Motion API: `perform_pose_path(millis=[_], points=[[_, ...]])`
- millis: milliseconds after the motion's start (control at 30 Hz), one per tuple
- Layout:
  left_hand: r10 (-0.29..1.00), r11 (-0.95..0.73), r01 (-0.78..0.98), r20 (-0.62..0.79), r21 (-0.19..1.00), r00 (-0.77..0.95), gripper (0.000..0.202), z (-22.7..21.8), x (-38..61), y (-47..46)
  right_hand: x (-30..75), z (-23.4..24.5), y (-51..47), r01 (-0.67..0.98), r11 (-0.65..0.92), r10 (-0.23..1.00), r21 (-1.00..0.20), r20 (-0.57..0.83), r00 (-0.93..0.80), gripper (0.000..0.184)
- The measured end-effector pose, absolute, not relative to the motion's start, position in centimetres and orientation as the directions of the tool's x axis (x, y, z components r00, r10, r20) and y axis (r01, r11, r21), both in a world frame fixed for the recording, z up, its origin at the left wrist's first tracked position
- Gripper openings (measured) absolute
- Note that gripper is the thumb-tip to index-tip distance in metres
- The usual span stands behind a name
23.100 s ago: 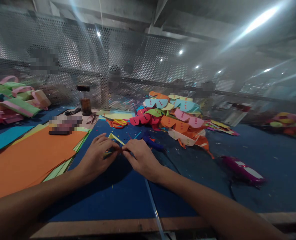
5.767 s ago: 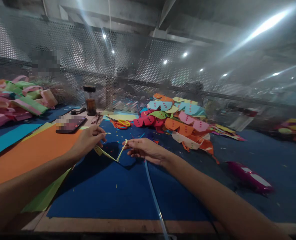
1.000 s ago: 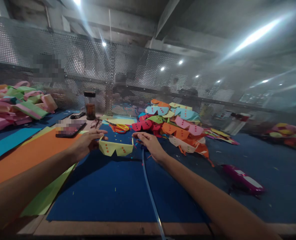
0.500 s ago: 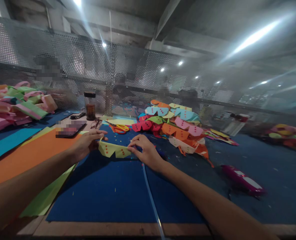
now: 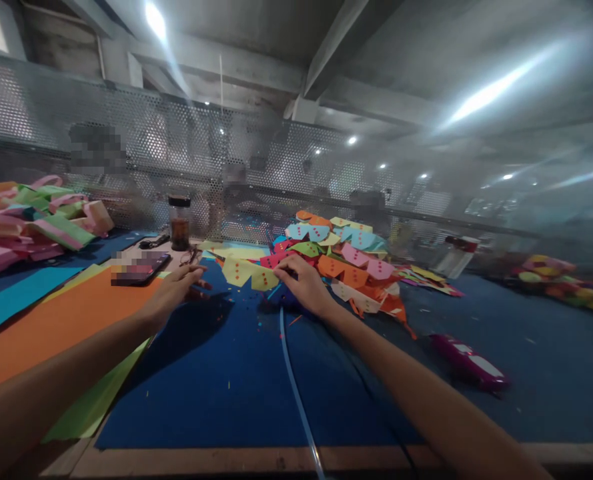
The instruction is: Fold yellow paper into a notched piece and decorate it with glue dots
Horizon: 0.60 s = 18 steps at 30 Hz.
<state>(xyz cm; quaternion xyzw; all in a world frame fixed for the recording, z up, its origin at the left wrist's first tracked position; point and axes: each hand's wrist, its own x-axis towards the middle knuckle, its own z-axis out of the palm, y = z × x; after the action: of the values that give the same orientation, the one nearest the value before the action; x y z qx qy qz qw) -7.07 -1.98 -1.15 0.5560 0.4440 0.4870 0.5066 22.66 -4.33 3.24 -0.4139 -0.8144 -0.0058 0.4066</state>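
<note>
A pale yellow paper strip with notched edges and red dots hangs from my right hand, whose fingers pinch its right end. My left hand is apart from the strip, to its left, with fingers loosely spread and nothing in them. Just beyond my right hand lies a pile of similar dotted paper strips in orange, pink, blue and green. Scissors behind the yellow strip are mostly hidden by it.
A phone lies on orange sheets at the left. Behind it stands a dark-lidded jar. A purple object is on the blue table at the right. A clear tube runs to the front edge. Folded paper pieces heap at far left.
My left hand has let go of the yellow strip's left end. My right hand has carried the strip up and right, toward the pile, and it now covers much of the scissors.
</note>
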Motion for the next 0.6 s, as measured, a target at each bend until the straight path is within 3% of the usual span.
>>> perform_pose_path(millis=[367,600], points=[[0.932,-0.342,0.3,0.279,0.891,0.232,0.042,-1.3,-6.8,-2.2,27.8,11.6,-1.4,0.855,0.468,0.717,-0.222,0.661,-0.22,0.014],[0.889,-0.455,0.441,0.363,0.773,0.281,0.044,-2.3,-7.0,-1.6,33.1,18.1,-0.8,0.945,0.272,0.697,-0.183,0.715,-0.062,0.014]])
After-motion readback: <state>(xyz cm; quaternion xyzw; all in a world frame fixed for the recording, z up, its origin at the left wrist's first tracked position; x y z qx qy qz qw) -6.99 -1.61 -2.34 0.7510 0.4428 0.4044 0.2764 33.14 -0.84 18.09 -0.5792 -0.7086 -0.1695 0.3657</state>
